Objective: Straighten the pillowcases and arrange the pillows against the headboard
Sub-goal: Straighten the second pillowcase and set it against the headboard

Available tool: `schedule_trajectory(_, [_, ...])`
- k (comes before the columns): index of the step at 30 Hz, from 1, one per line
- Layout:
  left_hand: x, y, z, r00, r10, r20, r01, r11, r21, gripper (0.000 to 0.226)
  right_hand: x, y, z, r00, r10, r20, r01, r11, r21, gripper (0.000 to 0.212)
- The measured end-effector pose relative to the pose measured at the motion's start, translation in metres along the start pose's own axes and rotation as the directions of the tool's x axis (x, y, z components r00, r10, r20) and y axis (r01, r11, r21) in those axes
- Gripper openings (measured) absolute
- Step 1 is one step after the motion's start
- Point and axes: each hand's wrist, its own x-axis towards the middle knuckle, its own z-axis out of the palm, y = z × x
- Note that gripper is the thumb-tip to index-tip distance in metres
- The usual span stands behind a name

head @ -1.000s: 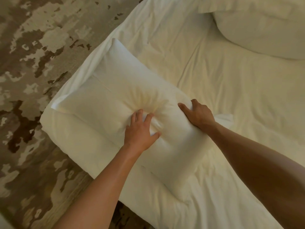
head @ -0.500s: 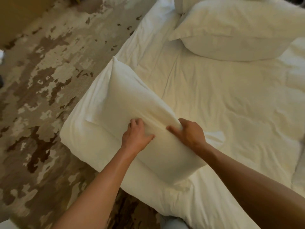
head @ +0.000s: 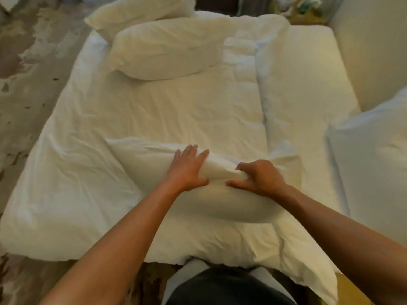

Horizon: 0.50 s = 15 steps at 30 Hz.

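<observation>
The left hand lies flat and spread on the near pillow, fingers wide, pressing down. The right hand is closed around a pinched fold of the pillowcase just beside the left. Half a second ago both hands gripped this pillow at the bed's left edge, with its long side angled away; now it lies crosswise near the foot of the bed, in the middle, and the view takes in the whole mattress instead of mostly carpet.

Three pillows can be counted: the one under the hands, a second pillow lying flat towards the head of the bed, and a third pillow behind it, partly cut off by the top edge. A fold of white duvet runs along the right side. A white shape at far right is cropped and hard to identify. The headboard area is blurred and dark. The patterned carpet shows at left.
</observation>
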Motion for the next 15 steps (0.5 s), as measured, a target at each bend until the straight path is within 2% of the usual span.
schedule_trajectory(4, [0.012,0.085,0.02,0.987,0.147,0.069,-0.151,0.987,0.049,0.094,-0.088,0.063,-0.015,0.986,0.098,-0.131,-0.099,0.995,0.002,0.059])
schedule_trajectory(8, [0.024,0.154,0.048,0.97,0.227,0.088,-0.238,0.961,0.144,0.079,-0.153,0.106,-0.013,0.958,0.24,-0.155,-0.235,0.971,0.051,0.056])
schedule_trajectory(12, [0.027,0.195,0.063,0.973,0.199,0.12,-0.215,0.967,0.139,0.067,-0.188,0.132,-0.004,0.919,0.381,-0.099,-0.372,0.923,0.101,0.054])
schedule_trajectory(15, [0.024,0.208,0.064,0.979,0.143,0.143,-0.157,0.983,0.097,0.057,-0.195,0.143,0.0,0.907,0.405,-0.111,-0.39,0.911,0.135,0.048])
